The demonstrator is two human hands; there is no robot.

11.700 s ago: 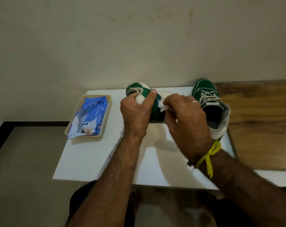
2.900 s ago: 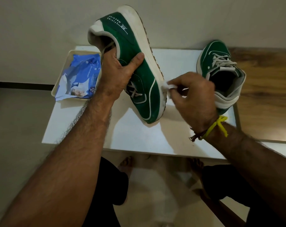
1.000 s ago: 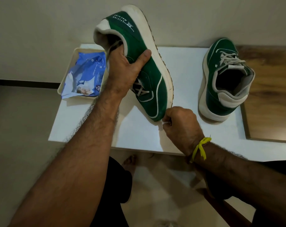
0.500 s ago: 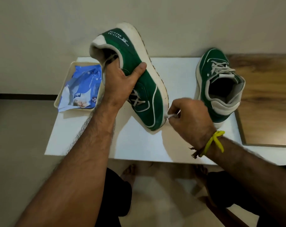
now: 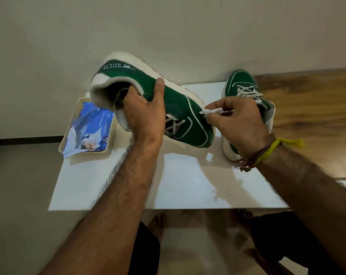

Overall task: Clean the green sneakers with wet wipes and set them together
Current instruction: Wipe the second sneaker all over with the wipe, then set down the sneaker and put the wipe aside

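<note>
My left hand (image 5: 145, 116) grips a green sneaker (image 5: 178, 100) by its collar, fingers inside the opening and thumb on the outer side. It hangs tilted above the white table (image 5: 188, 185), toe down to the right. My right hand (image 5: 239, 120) pinches a small white wet wipe (image 5: 210, 111) against the sneaker's white sole edge near the toe. The second green sneaker (image 5: 242, 82) stands upright on the table behind my right hand, which hides much of it.
A cream tray (image 5: 68, 143) at the table's left holds a blue wet wipe pack (image 5: 91, 130). A wooden surface (image 5: 311, 120) adjoins the table on the right. A plain wall rises behind. My bare feet show on the floor below the table's front edge.
My right hand has moved with the wipe up along the sole edge from the toe tip. The held sneaker has tipped flatter, its heel now lower.
</note>
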